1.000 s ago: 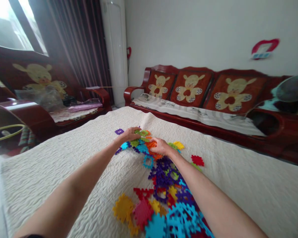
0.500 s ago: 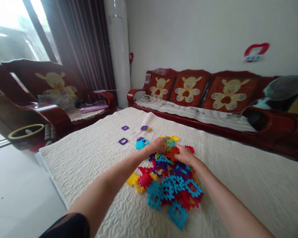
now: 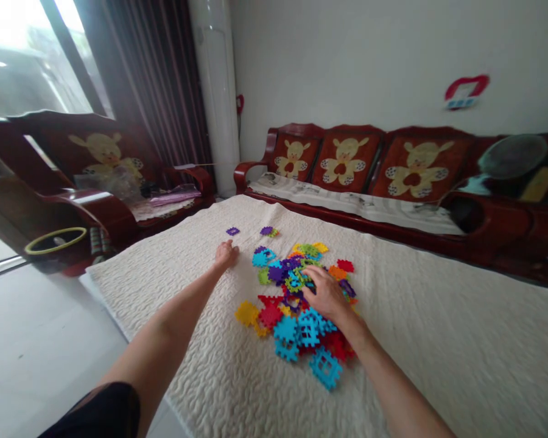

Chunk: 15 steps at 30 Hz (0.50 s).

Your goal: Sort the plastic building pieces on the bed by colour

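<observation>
My left hand is low over the cloth, left of the pile, where a purple square frame lay before. Its fingers are curled downward, and whatever is under them is hidden. My right hand is over the pile of toothed plastic building pieces, thumb and fingers apart, nearest to green and blue pieces. Blue pieces, a red piece and a yellow piece lie on the near side. Beyond my left hand sit a purple frame and a purple piece beside a green-orange one.
A cream quilted cloth covers the table. Behind it stands a long wooden sofa with bear cushions. A wooden armchair and a yellow-rimmed bin are at the left.
My left hand has left the pile and reached left, covering the spot of the nearer purple frame. My right hand has shifted slightly down and left over the pile, its fingers spread.
</observation>
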Each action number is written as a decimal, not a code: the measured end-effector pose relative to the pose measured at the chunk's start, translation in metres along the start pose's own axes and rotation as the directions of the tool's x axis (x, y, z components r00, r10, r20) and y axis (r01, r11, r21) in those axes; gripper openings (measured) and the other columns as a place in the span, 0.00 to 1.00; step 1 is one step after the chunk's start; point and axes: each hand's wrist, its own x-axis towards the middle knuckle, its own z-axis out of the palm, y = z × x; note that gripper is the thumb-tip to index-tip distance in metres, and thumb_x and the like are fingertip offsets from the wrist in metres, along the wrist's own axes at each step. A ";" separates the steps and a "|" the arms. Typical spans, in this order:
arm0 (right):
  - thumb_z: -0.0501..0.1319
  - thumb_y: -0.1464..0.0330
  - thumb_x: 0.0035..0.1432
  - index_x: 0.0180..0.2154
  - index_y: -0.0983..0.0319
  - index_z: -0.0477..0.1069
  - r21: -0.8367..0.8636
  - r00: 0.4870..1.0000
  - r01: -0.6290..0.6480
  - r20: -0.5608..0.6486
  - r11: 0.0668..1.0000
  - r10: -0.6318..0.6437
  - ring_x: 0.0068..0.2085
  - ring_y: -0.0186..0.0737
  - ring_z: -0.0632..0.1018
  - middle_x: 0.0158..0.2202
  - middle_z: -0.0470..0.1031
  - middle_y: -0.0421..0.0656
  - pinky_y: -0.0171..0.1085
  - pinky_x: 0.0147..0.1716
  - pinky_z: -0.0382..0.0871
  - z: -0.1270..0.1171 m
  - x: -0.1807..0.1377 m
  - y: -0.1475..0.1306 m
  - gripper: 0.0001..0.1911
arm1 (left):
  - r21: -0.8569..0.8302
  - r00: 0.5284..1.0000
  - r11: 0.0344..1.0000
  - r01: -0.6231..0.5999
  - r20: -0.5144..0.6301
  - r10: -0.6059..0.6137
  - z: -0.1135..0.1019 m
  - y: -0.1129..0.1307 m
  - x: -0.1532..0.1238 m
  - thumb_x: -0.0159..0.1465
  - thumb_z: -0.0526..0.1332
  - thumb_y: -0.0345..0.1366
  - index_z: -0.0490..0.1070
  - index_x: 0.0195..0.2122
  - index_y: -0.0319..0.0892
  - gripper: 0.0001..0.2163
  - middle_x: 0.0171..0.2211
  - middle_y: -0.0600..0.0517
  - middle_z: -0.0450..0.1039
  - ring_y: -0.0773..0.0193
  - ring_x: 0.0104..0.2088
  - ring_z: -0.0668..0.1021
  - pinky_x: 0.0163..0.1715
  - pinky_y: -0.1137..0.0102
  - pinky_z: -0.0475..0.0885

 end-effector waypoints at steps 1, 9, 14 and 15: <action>0.59 0.70 0.58 0.54 0.62 0.73 -0.004 0.999 0.042 0.022 0.999 -0.042 0.63 0.49 0.71 0.61 0.71 0.52 0.47 0.64 0.61 0.009 0.008 -0.012 0.22 | -0.001 1.000 1.000 0.005 0.008 -0.005 0.001 -0.006 -0.003 0.68 0.63 0.45 0.70 0.56 0.40 0.19 0.55 0.46 0.72 0.53 0.51 0.77 0.49 0.55 0.77; 0.73 0.54 0.45 0.65 0.64 0.58 -0.200 0.936 0.032 0.350 0.979 0.041 0.69 0.63 0.58 0.70 0.54 0.61 0.59 0.67 0.47 0.065 0.101 -0.071 0.50 | -0.022 0.997 0.999 0.037 0.064 -0.036 0.047 -0.022 0.024 0.71 0.56 0.36 0.71 0.58 0.43 0.16 0.58 0.43 0.73 0.57 0.57 0.75 0.58 0.59 0.71; 0.74 0.54 0.42 0.70 0.63 0.48 -0.255 0.846 -0.065 0.499 0.965 0.189 0.68 0.65 0.60 0.68 0.56 0.62 0.61 0.66 0.48 0.067 0.128 -0.060 0.60 | -0.084 0.991 0.996 0.031 0.129 -0.020 0.071 -0.016 0.047 0.68 0.55 0.31 0.75 0.57 0.43 0.18 0.58 0.46 0.76 0.57 0.58 0.77 0.59 0.66 0.69; 0.73 0.57 0.44 0.70 0.62 0.49 -0.242 0.845 -0.070 0.502 0.968 0.187 0.66 0.64 0.64 0.67 0.59 0.61 0.60 0.65 0.51 0.066 0.129 -0.057 0.58 | -0.102 0.990 0.994 0.036 0.140 -0.022 0.074 -0.015 0.048 0.67 0.56 0.31 0.75 0.57 0.44 0.18 0.57 0.46 0.77 0.57 0.56 0.78 0.58 0.66 0.71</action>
